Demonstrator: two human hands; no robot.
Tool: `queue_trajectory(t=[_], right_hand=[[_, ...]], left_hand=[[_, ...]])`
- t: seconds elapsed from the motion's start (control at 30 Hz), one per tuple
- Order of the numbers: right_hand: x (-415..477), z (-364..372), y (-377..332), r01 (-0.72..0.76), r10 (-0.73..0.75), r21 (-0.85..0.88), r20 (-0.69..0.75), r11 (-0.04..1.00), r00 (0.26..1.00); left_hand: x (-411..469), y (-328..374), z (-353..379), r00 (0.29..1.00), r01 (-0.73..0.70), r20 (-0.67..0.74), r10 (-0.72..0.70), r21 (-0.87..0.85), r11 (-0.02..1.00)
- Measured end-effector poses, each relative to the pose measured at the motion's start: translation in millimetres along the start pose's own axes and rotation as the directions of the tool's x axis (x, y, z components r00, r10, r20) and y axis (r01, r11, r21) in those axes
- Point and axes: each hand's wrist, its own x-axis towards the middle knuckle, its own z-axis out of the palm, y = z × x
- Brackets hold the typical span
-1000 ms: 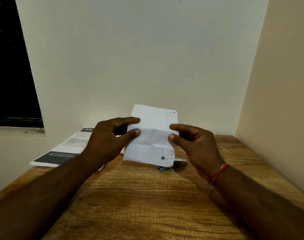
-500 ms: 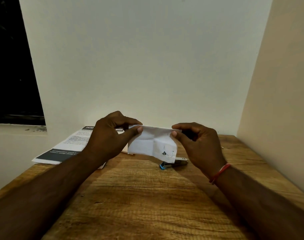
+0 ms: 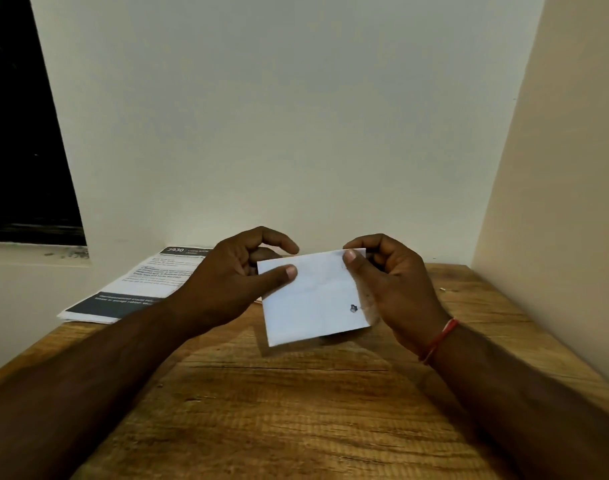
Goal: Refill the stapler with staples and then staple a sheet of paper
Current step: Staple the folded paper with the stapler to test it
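The folded paper [image 3: 313, 296] hangs above the counter [image 3: 296, 410], pinched at its left edge between the left hand [image 3: 233, 278] thumb and fingers [image 3: 279, 239]. The right hand [image 3: 389, 285] thumb and fingers nip its upper right corner.

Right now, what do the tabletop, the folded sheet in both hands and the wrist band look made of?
Brown tabletop: wood or wood-look laminate, matte; grain lines and a dark crack show.
Folded white sheet: thin paper, matte; crease lines, held in both hands, left hand and right hand.
Red band on the right wrist: probably thread or cord; thin strands, too small to be sure.
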Motion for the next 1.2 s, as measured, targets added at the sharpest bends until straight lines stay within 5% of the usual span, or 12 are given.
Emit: queue_trajectory(t=[0.23, 0.57, 0.8, 0.93, 1.03, 1.2], right_hand=[[-7, 4, -9, 0.053, -0.052, -0.068, 0.007, 0.996, 0.999], [-4, 6, -6, -0.122, 0.114, 0.070, 0.113, 0.990, 0.987], [-5, 6, -5, -0.124, 0.115, 0.051, 0.153, 0.991, 0.982], [0, 2, -4, -0.091, 0.087, 0.104, 0.037, 0.990, 0.995], [8, -11, 1, -0.084, 0.083, -0.043, -0.015, 0.996, 0.996], [8, -19, 21, 0.016, 0.177, -0.542, 0.302, 0.840, 0.937]], left_hand=[[-2, 1, -3, 0.992, 0.012, 0.122, -0.026, 0.115, 0.993], [9, -11, -6, 0.985, 0.142, -0.077, -0.153, -0.133, 0.981], [6, -13, -4, 0.969, 0.228, 0.112, -0.219, -0.071, 0.971], [8, -14, -5, 0.971, 0.240, 0.047, -0.236, -0.170, 0.956], [14, -18, -11, 0.963, 0.235, -0.062, -0.264, -0.290, 0.928], [21, -27, -19, 0.943, 0.207, -0.150, -0.297, -0.437, 0.875]])
